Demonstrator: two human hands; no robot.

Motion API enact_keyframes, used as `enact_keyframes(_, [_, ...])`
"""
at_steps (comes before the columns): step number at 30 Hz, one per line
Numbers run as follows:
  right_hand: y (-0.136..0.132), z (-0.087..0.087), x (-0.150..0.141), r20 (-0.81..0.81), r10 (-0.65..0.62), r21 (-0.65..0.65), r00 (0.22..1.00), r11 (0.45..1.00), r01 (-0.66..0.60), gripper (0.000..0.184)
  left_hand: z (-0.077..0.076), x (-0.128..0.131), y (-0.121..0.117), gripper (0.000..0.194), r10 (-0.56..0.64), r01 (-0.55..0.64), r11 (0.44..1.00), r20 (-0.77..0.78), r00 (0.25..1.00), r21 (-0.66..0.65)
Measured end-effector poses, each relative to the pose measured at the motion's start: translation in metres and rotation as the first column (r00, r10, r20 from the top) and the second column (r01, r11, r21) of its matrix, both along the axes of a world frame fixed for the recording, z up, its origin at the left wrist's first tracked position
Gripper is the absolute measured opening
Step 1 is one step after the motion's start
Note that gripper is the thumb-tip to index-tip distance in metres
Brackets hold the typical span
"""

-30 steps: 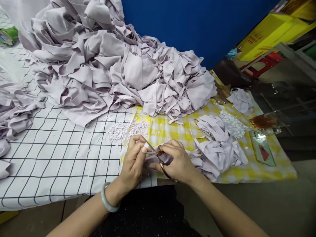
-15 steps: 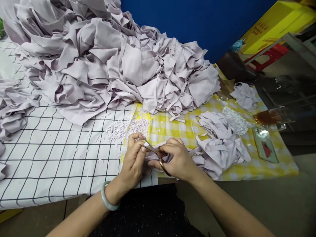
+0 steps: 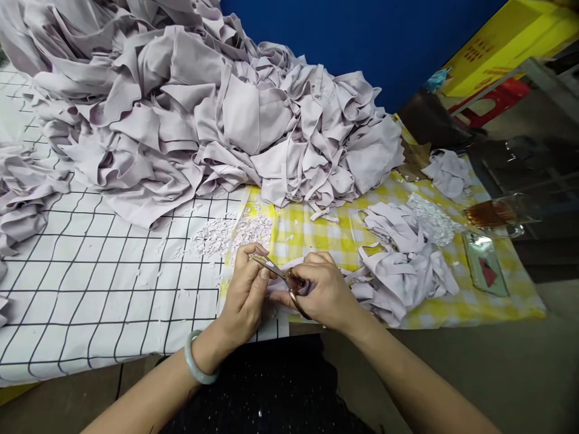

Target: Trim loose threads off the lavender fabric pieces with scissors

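My right hand (image 3: 323,290) is closed round the handles of a small pair of scissors (image 3: 277,269), whose blades lie nearly together and point left. The blade tips reach the fingertips of my left hand (image 3: 245,286). That hand is pinched on the edge of a pale lilac fabric piece, mostly hidden by the fingers and blades. More of the lilac fabric (image 3: 293,264) runs between and beneath both hands towards the right. Just beyond my left fingers lies a scatter of tiny lilac clippings (image 3: 253,232).
A large heap of lilac fabric pieces (image 3: 257,120) covers the back of the table. A smaller fabric pile (image 3: 407,265) lies on the yellow checked cloth (image 3: 312,241). Further right are white bits (image 3: 432,220), a glass mug of brown drink (image 3: 493,212) and a phone (image 3: 486,265).
The scissor blades stood apart around the fabric edge one second ago and have since come together. Both hands stay nearly in place, while the view has shifted slightly.
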State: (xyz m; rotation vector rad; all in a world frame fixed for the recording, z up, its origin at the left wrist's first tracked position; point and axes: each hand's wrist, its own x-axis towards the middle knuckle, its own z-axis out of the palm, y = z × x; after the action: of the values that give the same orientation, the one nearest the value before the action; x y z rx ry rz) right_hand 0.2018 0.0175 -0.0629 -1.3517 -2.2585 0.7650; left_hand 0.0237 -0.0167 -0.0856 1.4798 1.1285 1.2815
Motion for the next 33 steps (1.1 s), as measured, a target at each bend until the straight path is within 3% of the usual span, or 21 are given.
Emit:
enact_keyframes(13, [0.006, -0.011, 0.006, 0.076, -0.019, -0.011, 0.997, 1.000, 0.020, 0.058, -0.004, 0.002, 0.006, 0.026, 0.030, -0.031, 0.999, -0.075, 0.997, -0.010])
enact_keyframes(17, [0.021, -0.010, 0.018, 0.026, -0.162, -0.111, 0.987, 0.980, 0.164, 0.058, -0.005, 0.001, 0.007, 0.028, 0.046, -0.049, 0.998, -0.071, 0.996, -0.047])
enact_keyframes(21, [0.035, 0.004, 0.059, -0.104, -0.318, -0.243, 0.942, 0.927, 0.286, 0.050, -0.001, -0.009, 0.001, 0.030, 0.023, -0.027, 0.994, -0.032, 0.999, -0.109])
enact_keyframes(23, [0.033, 0.015, 0.083, -0.153, -0.303, -0.239, 0.941, 0.935, 0.262, 0.050, 0.000, -0.016, -0.004, 0.031, 0.013, -0.011, 0.989, 0.012, 1.000, -0.150])
enact_keyframes(26, [0.022, 0.023, 0.105, -0.102, -0.206, -0.265, 0.973, 0.949, 0.173, 0.031, -0.002, -0.024, -0.011, 0.032, 0.006, 0.011, 0.980, 0.083, 0.997, -0.200])
enact_keyframes(30, [0.011, 0.015, 0.109, 0.111, 0.009, -0.212, 0.994, 0.977, 0.015, 0.017, -0.002, -0.033, -0.015, 0.032, 0.010, 0.003, 0.978, 0.062, 0.998, -0.209])
enact_keyframes(33, [0.012, 0.009, 0.113, 0.190, 0.013, -0.172, 0.982, 0.985, 0.021, 0.012, 0.005, -0.042, -0.021, 0.034, 0.051, -0.055, 0.976, -0.028, 0.998, -0.211])
